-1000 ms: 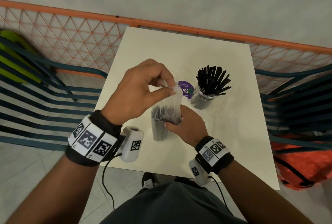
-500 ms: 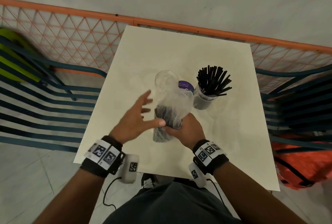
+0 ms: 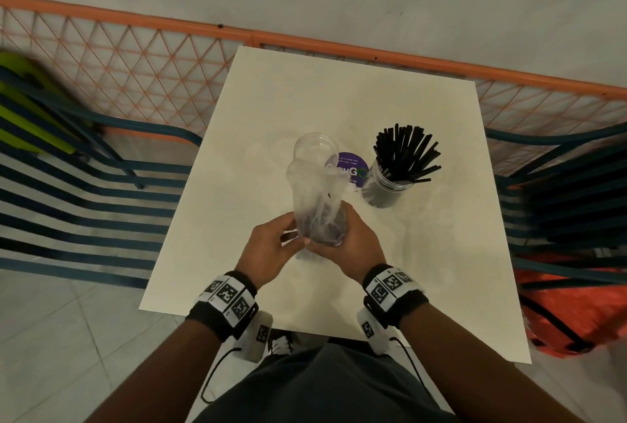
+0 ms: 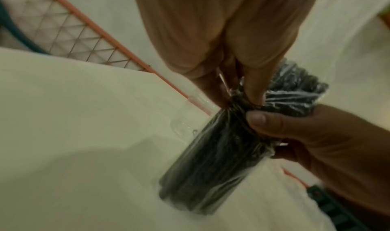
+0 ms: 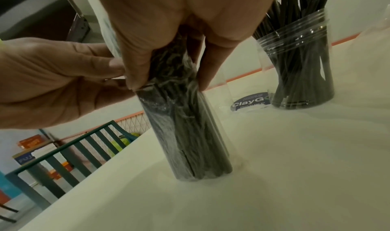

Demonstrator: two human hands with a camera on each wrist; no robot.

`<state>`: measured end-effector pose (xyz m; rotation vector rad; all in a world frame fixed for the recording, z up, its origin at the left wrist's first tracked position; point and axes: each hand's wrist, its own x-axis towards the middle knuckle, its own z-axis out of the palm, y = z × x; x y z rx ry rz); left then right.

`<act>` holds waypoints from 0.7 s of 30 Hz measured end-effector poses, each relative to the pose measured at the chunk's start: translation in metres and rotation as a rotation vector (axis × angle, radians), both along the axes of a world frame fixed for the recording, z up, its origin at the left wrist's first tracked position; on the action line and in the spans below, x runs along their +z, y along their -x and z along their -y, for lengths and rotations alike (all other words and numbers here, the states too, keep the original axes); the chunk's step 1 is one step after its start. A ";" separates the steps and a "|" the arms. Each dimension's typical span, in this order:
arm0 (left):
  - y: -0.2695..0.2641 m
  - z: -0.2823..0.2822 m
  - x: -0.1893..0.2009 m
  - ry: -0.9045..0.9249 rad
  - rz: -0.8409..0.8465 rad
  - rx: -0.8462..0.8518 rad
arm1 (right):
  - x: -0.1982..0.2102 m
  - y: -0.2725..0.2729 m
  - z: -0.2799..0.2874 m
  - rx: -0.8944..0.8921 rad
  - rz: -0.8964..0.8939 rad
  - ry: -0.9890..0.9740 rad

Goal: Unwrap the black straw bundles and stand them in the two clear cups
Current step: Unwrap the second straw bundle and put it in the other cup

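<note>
A wrapped bundle of black straws (image 3: 320, 229) was stood upright on the white table (image 3: 441, 287), its lower end resting on the tabletop, nearest the table's front edge of all the things there. The bundle was enclosed in a clear plastic wrapper (image 3: 317, 190), the loose upper part of which rose crumpled above the straws. The bundle was gripped by the right hand (image 3: 349, 246), thumb on one side and fingers on the other, clamped round it above the middle. The wrapper's edge at the bundle's left side was pinched by the left hand (image 3: 271, 253) between thumb and fingertips, the two hands touching there.

Just behind the bundle an empty clear cup (image 3: 315, 151) was seen, partly hidden by the raised wrapper; whether the wrapper touched it could not be told. Behind and to the right of the bundle, a round purple sticker (image 3: 351, 168) lay flat on the table. Further right of the bundle a second clear cup (image 3: 386, 188) stood upright, filled with loose black straws (image 3: 405, 154) that fanned out above its rim. Beyond the table an orange mesh fence (image 3: 135, 62) was visible.
</note>
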<state>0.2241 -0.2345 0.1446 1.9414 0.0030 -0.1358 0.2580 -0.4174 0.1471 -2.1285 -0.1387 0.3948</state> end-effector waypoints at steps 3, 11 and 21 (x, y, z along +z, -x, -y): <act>0.001 -0.001 -0.006 -0.218 -0.007 -0.068 | -0.008 0.001 -0.001 0.041 0.027 0.087; 0.008 0.006 -0.012 -0.007 -0.011 0.017 | -0.026 -0.002 -0.001 0.142 -0.007 0.283; 0.004 0.003 -0.015 -0.033 -0.046 -0.084 | -0.030 0.000 0.001 0.121 -0.078 0.193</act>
